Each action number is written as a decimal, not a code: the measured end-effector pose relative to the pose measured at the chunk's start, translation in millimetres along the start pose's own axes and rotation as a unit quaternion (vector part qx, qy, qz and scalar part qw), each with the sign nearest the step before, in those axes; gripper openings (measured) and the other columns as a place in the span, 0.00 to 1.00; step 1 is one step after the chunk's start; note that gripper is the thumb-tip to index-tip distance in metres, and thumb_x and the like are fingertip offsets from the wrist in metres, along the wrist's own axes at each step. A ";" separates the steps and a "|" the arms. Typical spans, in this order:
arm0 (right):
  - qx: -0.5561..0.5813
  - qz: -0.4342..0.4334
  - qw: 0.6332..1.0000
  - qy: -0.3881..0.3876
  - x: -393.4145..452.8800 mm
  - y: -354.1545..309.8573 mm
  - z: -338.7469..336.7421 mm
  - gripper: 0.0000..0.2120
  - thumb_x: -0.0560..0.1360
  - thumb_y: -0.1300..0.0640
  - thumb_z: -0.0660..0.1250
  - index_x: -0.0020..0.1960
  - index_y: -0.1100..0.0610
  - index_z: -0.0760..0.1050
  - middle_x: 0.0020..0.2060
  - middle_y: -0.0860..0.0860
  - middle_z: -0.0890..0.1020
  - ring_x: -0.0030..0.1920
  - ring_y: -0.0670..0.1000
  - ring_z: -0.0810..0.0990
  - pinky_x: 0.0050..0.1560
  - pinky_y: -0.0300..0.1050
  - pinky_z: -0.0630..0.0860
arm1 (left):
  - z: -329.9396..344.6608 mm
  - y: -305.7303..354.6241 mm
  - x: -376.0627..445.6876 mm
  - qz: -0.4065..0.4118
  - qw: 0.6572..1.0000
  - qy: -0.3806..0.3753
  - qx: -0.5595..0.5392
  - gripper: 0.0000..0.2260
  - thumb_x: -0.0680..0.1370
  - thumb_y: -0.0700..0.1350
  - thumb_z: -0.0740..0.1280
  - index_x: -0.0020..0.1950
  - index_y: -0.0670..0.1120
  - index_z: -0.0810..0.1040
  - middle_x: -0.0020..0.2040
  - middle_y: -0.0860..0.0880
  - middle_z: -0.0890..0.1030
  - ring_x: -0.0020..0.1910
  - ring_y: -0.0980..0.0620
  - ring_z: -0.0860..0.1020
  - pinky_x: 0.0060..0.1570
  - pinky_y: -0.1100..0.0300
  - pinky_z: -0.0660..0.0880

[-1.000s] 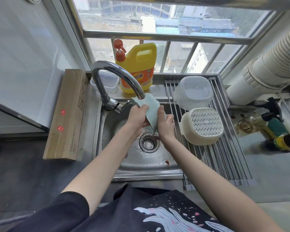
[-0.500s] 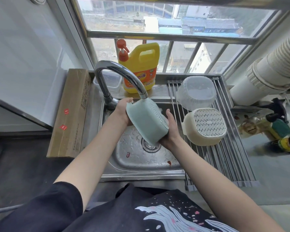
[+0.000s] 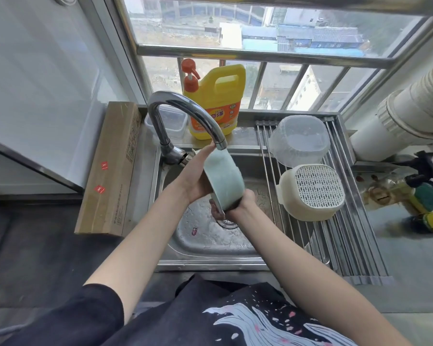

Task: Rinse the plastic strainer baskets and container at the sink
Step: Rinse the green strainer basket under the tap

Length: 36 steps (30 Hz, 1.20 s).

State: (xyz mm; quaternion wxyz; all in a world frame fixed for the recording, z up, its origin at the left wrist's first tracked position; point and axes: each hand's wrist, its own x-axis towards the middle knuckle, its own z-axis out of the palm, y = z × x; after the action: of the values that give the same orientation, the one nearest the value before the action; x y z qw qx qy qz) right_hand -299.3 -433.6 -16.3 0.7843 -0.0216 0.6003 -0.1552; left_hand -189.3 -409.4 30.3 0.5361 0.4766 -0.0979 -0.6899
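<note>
I hold a pale green plastic basket (image 3: 223,181) tilted under the faucet spout (image 3: 220,144), above the steel sink (image 3: 210,243). My left hand (image 3: 198,178) grips its left side and far rim. My right hand (image 3: 238,203) grips its lower near edge, fingers partly hidden beneath it. A cream strainer basket (image 3: 313,191) lies upside down on the drying rack (image 3: 348,245) to the right. Behind it sits a clear plastic container (image 3: 299,141), also upside down.
A yellow detergent jug (image 3: 216,106) with an orange pump stands behind the faucet beside a small clear box (image 3: 171,121). A long cardboard box (image 3: 110,168) lies left of the sink. Bottles (image 3: 428,201) crowd the right counter under a white duct (image 3: 415,113).
The green basket has been turned between my hands under the spout, from edge-on to its smooth outer side facing me. My left hand slid to its left side.
</note>
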 end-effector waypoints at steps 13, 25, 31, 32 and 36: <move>0.125 -0.043 0.991 0.000 -16.7 12.3 -20.9 0.11 0.72 0.55 0.53 0.40 0.56 0.73 0.41 0.55 0.77 0.35 0.55 0.75 0.32 0.43 0.73 | 15.7 6.1 8.8 0.001 0.995 0.041 0.096 0.07 0.80 0.37 0.59 0.46 0.40 0.76 0.33 0.48 0.83 0.36 0.51 0.81 0.35 0.62 0.80; 0.180 -0.125 0.975 0.041 -20.5 -8.7 8.4 0.15 0.76 0.49 0.51 0.41 0.53 0.73 0.41 0.51 0.78 0.39 0.53 0.76 0.33 0.40 0.71 | 26.0 19.9 19.4 0.024 0.999 0.043 0.024 0.15 0.81 0.52 0.55 0.44 0.46 0.75 0.35 0.50 0.77 0.33 0.53 0.77 0.32 0.64 0.75; 0.173 -0.112 0.977 0.053 -19.8 2.1 22.2 0.22 0.79 0.44 0.49 0.59 0.57 0.72 0.54 0.58 0.77 0.52 0.61 0.77 0.45 0.58 0.80 | 9.5 -3.1 25.7 0.061 0.983 0.122 0.126 0.08 0.77 0.50 0.66 0.51 0.47 0.77 0.45 0.46 0.81 0.42 0.49 0.79 0.42 0.57 0.76; 0.163 -0.111 0.979 0.057 -20.2 2.1 22.3 0.22 0.78 0.44 0.50 0.60 0.57 0.71 0.55 0.58 0.76 0.53 0.61 0.77 0.47 0.59 0.80 | 7.9 -3.7 27.7 0.060 0.984 0.128 0.113 0.09 0.77 0.50 0.66 0.52 0.45 0.77 0.47 0.45 0.81 0.43 0.49 0.80 0.45 0.55 0.77; 0.132 -0.136 0.979 0.080 -14.7 0.4 20.6 0.26 0.71 0.41 0.57 0.63 0.55 0.69 0.58 0.56 0.75 0.50 0.56 0.76 0.43 0.53 0.78 | 3.3 1.0 34.9 0.050 0.986 0.140 0.076 0.10 0.78 0.50 0.65 0.48 0.43 0.76 0.44 0.46 0.81 0.44 0.48 0.80 0.46 0.53 0.77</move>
State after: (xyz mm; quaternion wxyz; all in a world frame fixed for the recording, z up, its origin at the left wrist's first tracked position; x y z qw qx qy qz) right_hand -283.1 -432.4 3.1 0.7011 0.0133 0.6268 -0.3397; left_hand -190.1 -440.1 13.4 0.5406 0.6027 -0.0979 -0.5787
